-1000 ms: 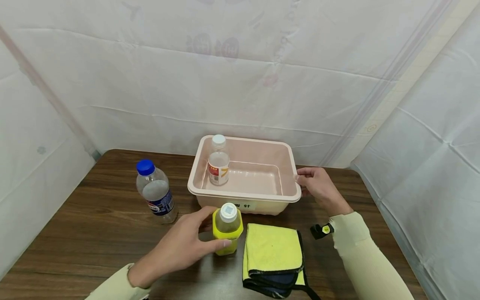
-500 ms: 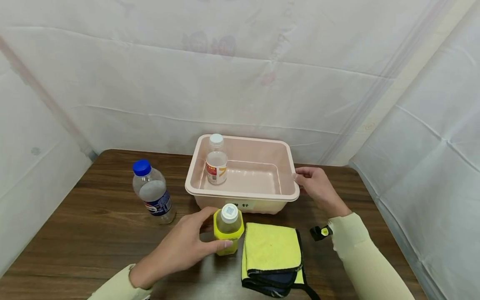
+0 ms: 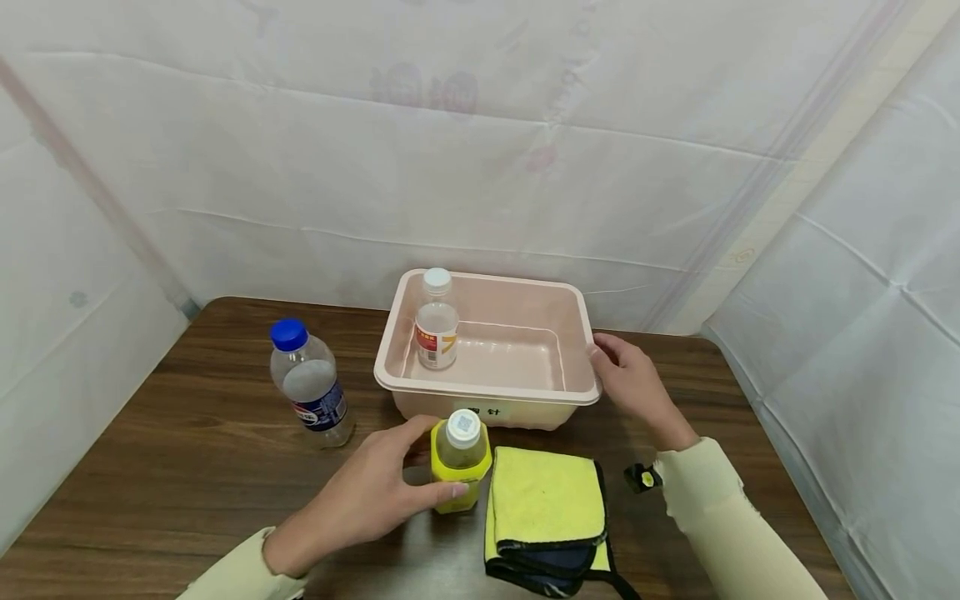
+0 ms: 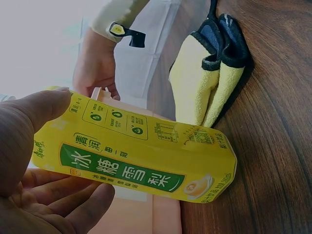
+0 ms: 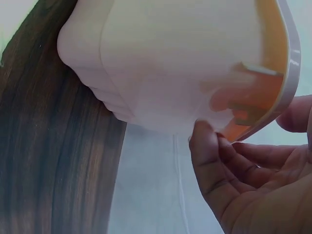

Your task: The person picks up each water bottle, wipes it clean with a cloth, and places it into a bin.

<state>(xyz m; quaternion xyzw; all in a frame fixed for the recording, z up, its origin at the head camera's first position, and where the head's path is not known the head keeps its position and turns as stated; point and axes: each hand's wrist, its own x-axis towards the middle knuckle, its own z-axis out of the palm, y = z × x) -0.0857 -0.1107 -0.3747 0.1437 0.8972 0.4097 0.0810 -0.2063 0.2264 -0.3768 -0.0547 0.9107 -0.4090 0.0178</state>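
Head view shows the left grip (image 3: pixel 367 492), a bare hand reaching in from the lower left, curled round a squat clear bottle with a yellow sleeve and white cap (image 3: pixel 468 468); the thumb lies across its near side, the index finger behind it. This bottle is just in front of a pale pink rectangular plastic basin (image 3: pixel 480 392), near a folded yellow cloth with black edging (image 3: pixel 547 500). The right grip (image 3: pixel 637 383) pinches the basin's rim at its right end, thumb at the edge and fingers below the outer wall, the forearm slanting in from the lower right in a pale yellow sleeve (image 3: pixel 735 517).

A clear plastic bottle with a white cap and red-and-white label (image 3: pixel 437 333) stands inside the basin, towards its left; a larger clear bottle with a blue cap and blue label (image 3: pixel 315 392) stands on the dark wood-grain tabletop (image 3: pixel 187 433), beyond the left wrist.

The yellow bottle's cap covers part of the basin's paper label (image 3: pixel 491 412). I cannot tell whether that bottle's base touches the tabletop. In the left wrist view its neck is cut off; in the right wrist view the thumb is partly hidden behind the rim.
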